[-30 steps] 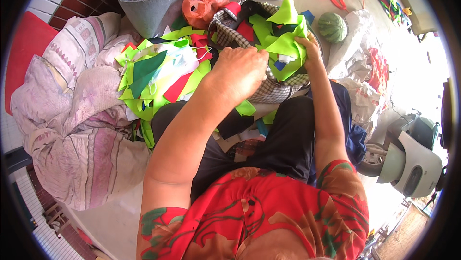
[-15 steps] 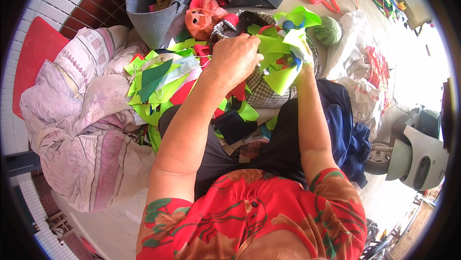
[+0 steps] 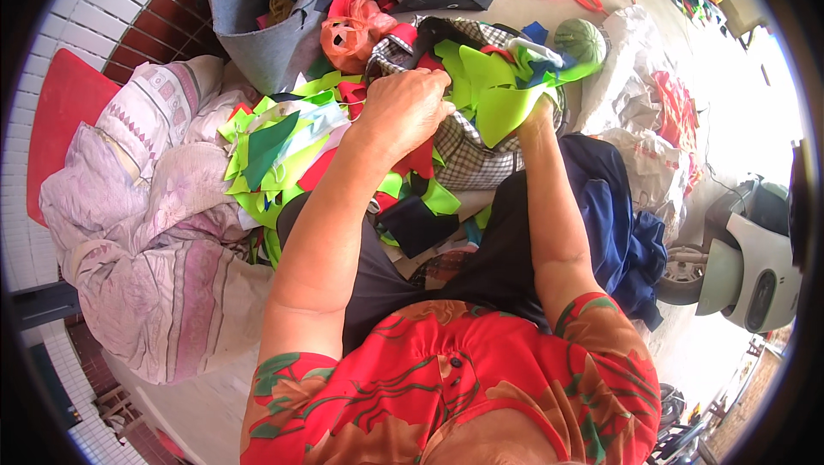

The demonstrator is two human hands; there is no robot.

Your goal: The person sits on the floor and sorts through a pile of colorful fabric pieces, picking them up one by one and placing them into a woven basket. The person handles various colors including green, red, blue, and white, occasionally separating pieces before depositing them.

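Observation:
A checked cloth bag [image 3: 481,162] stands in front of me, its mouth turned up. My left hand [image 3: 408,105] is closed at the bag's left rim; its fingertips are partly hidden. Lime-green fabric scraps [image 3: 498,100] bunch over the bag's mouth, with blue, white and red bits among them. My right hand [image 3: 538,115] grips this bunch from the right side, its fingers mostly covered by the cloth. Left of the bag lies a heap of scraps [image 3: 275,147], lime, dark green and red, with a pale blue strip. A black scrap [image 3: 419,226] lies between my legs.
A grey felt bin [image 3: 257,45] and an orange plastic bag [image 3: 352,36] stand beyond the heap. Bundled pale cloth [image 3: 146,208] fills the left side. A striped green melon [image 3: 580,41], white plastic sacks [image 3: 635,105] and a scooter [image 3: 747,268] are on the right.
My right hand has come down with the scraps, which now lie lower and more spread across the bag's mouth. The left hand stays at the bag's rim. The view has shifted slightly.

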